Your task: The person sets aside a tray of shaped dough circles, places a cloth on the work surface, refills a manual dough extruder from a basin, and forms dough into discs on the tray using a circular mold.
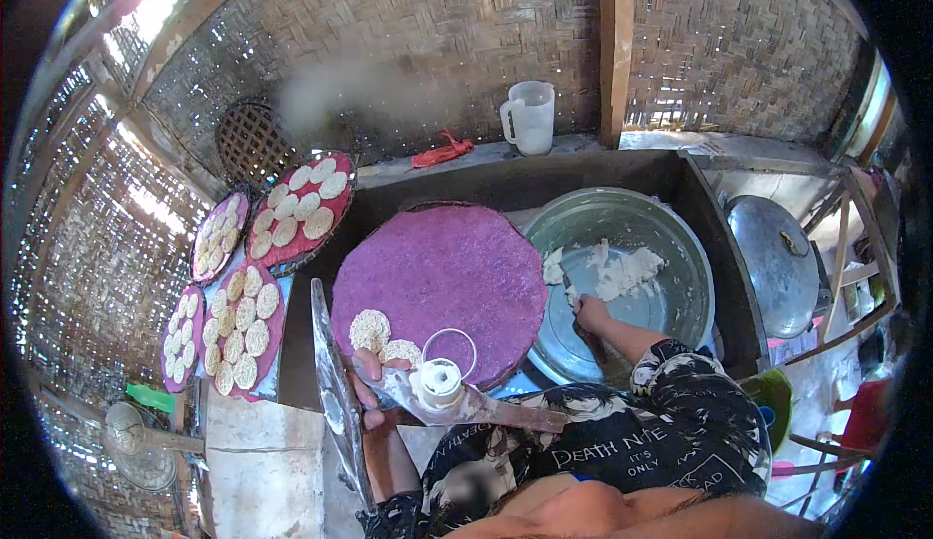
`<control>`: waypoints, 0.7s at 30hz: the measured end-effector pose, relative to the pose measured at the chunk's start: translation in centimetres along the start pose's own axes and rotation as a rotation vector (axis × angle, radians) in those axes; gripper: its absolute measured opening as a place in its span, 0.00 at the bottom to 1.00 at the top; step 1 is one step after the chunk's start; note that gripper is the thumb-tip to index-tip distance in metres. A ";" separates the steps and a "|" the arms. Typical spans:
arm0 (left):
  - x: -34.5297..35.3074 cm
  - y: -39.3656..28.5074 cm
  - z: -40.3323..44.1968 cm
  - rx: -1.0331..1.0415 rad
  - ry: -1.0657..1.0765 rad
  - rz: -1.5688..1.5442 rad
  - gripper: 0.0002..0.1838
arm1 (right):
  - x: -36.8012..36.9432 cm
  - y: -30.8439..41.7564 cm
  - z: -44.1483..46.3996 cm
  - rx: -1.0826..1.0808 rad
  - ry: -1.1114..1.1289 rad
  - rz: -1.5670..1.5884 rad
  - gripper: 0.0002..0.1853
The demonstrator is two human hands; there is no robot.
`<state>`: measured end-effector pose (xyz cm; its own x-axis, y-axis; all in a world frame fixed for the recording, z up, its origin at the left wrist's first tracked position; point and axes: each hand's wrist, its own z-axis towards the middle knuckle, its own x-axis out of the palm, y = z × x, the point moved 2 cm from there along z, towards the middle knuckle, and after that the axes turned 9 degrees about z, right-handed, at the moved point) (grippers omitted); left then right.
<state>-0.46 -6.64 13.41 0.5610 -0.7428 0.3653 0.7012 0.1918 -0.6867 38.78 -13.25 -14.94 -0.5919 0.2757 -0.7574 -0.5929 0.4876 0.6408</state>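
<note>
My left hand (371,391) is wrapped round the end of a wooden press (476,408), which has a white cylinder (440,382) set in it. The press lies over the near edge of a round, purple cloth-covered tray (442,277). Two lacy, pale dough rounds (369,330) are on that cloth beside the hand, one partly hidden by the press. A thin white ring (450,340) stands above the cylinder. My right hand (589,314) reaches into a large metal basin (671,218), fingers closed near white dough (627,272); what they grip is unclear.
Trays of dough rounds (301,204) stand at the left. A long wooden plank (338,393) rises beside my left arm. Behind the trough (428,179) are a plastic jug (532,119) and a red bag (443,150). A lidded metal pot (773,262) is at the right.
</note>
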 end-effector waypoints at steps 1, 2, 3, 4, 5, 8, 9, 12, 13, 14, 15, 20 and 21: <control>0.0 0.0 0.2 -0.001 -0.001 -0.007 0.13 | 0.1 0.9 -0.2 -0.006 0.014 0.001 0.17; 0.2 -0.1 0.2 -0.001 -0.001 -0.010 0.13 | -0.2 1.2 -0.7 0.151 0.093 0.230 0.19; 0.4 -0.2 0.3 0.001 0.000 -0.015 0.13 | 1.0 -0.1 0.1 0.122 0.136 0.263 0.18; 0.6 -0.4 0.3 -0.001 0.001 -0.019 0.13 | 2.9 -2.4 1.2 0.093 0.181 0.295 0.17; 0.8 -0.5 0.2 0.002 0.000 -0.019 0.13 | 2.7 -2.4 1.1 0.161 0.236 0.396 0.16; 1.3 -0.9 0.1 -0.005 0.001 -0.018 0.13 | -4.4 3.9 -2.7 0.589 0.400 0.826 0.14; 1.4 -1.0 -0.1 -0.006 -0.004 -0.018 0.13 | -5.1 3.9 -2.6 0.580 0.454 0.849 0.14; 1.7 -1.2 -0.2 -0.014 -0.003 -0.012 0.13 | -6.0 1.1 -1.5 0.536 0.486 0.755 0.13; 1.7 -1.3 -0.2 -0.016 -0.005 -0.010 0.13 | -6.7 0.5 -1.2 0.495 0.421 0.784 0.13; 1.8 -1.3 -0.3 -0.016 -0.006 -0.010 0.13 | -7.5 -0.1 -0.9 0.454 0.357 0.808 0.13; 2.0 -1.5 -0.4 -0.015 -0.005 -0.010 0.13 | -8.4 -0.9 -0.6 0.413 0.294 0.829 0.13; 2.7 -1.4 -0.7 -0.015 -0.028 -0.015 0.13 | -13.2 -2.5 -0.3 0.216 -0.127 0.254 0.13; 2.9 -1.3 -0.7 -0.012 -0.039 -0.015 0.13 | -14.4 -1.3 -1.2 0.283 -0.135 0.178 0.13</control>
<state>-0.10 -9.51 14.94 0.5675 -0.7196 0.4000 0.7044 0.1728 -0.6884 47.44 -18.81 -4.67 -0.5831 0.4747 -0.6593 -0.3013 0.6273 0.7182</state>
